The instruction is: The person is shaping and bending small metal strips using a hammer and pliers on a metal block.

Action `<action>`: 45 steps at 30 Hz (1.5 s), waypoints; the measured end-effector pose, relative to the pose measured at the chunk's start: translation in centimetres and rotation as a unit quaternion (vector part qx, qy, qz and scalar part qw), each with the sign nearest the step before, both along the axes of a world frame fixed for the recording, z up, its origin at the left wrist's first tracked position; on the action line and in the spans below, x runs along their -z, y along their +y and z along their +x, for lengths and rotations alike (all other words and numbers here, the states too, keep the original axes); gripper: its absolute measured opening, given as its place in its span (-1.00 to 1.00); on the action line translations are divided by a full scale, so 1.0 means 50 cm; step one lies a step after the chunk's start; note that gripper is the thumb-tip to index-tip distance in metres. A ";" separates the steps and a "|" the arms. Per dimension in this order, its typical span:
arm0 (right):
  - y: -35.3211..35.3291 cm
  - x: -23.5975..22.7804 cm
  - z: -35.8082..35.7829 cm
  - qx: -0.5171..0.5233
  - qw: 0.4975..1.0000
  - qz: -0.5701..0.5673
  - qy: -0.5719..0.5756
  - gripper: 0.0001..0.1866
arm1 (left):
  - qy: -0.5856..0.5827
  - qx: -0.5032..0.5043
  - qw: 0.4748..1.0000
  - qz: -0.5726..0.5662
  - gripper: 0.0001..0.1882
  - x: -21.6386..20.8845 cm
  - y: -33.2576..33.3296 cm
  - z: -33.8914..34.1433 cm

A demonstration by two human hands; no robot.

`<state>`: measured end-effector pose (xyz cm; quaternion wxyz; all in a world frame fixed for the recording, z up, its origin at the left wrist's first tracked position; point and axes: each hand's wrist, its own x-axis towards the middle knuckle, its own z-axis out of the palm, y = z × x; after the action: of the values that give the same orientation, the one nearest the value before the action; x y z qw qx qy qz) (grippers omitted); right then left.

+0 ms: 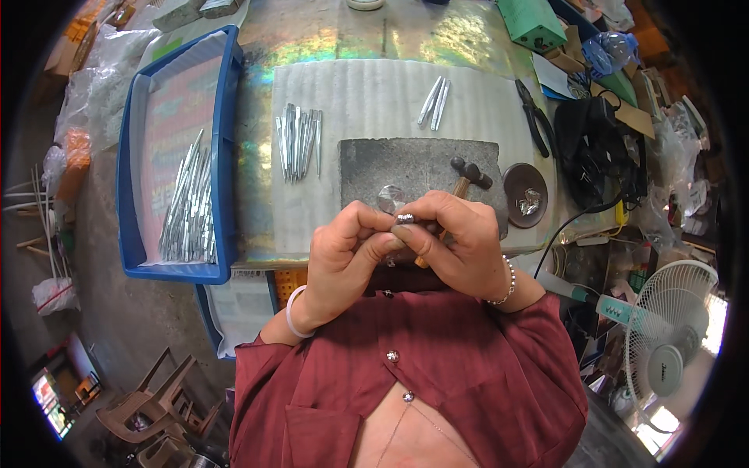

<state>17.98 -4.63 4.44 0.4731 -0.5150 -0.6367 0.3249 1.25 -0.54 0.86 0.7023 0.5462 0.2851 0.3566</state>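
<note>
My left hand (pixel 348 248) and my right hand (pixel 456 238) meet above the near edge of a dark grey slab (pixel 374 165). Fingertips and thumbs of both pinch a small ridged silvery metal piece (pixel 404 220), mostly hidden, so its exact kind is unclear. Just beyond the left fingertips is a round, shiny, see-through or silvery thing (pixel 390 198). A hammer (pixel 471 173) lies with its dark head on the slab; its wooden handle runs behind my right hand.
Slim silvery metal rods (pixel 298 144) lie on a white foam sheet (pixel 359 93), with a few more rods (pixel 434 103) farther right. A blue tray (pixel 232 140) holds many rods. Black-handled pliers (pixel 535 121), a brown dish (pixel 516 183) and a fan (pixel 667 343) are at right.
</note>
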 end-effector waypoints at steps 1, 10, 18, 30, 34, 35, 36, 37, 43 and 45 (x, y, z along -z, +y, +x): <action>-0.004 0.001 -0.002 0.010 1.000 0.009 0.003 -0.90 | 0.001 -0.001 1.000 0.005 -0.92 -0.002 -0.002 0.000; -0.017 0.001 0.004 0.009 1.000 0.011 -0.021 -0.92 | 0.061 0.023 0.995 0.082 -0.92 -0.019 0.000 -0.007; -0.006 0.010 0.011 0.023 0.943 -0.239 0.229 -0.87 | 0.059 0.078 0.993 -0.067 -0.91 -0.025 0.011 0.000; 0.027 0.057 0.018 0.029 0.836 -0.291 0.465 -0.82 | 0.078 0.203 0.950 -0.222 -0.82 -0.047 0.054 0.000; 0.024 0.068 0.012 0.036 0.835 -0.291 0.466 -0.83 | 0.091 0.221 0.943 -0.232 -0.81 -0.050 0.059 0.004; 0.023 0.068 0.011 0.044 0.840 -0.287 0.458 -0.83 | 0.091 0.222 0.943 -0.232 -0.81 -0.051 0.059 0.004; 0.022 0.068 0.011 0.052 0.846 -0.282 0.449 -0.83 | 0.092 0.228 0.940 -0.237 -0.83 -0.051 0.060 0.004; 0.020 0.069 0.010 0.053 0.846 -0.283 0.450 -0.83 | 0.093 0.233 0.937 -0.242 -0.84 -0.052 0.060 0.004; 0.007 0.076 0.006 0.069 0.837 -0.269 0.472 -0.83 | 0.102 0.263 0.930 -0.238 -0.84 -0.057 0.067 0.009; -0.001 0.078 0.005 0.077 0.837 -0.256 0.478 -0.84 | 0.107 0.274 0.927 -0.232 -0.85 -0.055 0.068 0.011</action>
<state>18.23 -4.67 0.52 0.5932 -0.4461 -0.1838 0.6445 1.81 2.86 3.62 0.8452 0.4595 0.2726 0.0129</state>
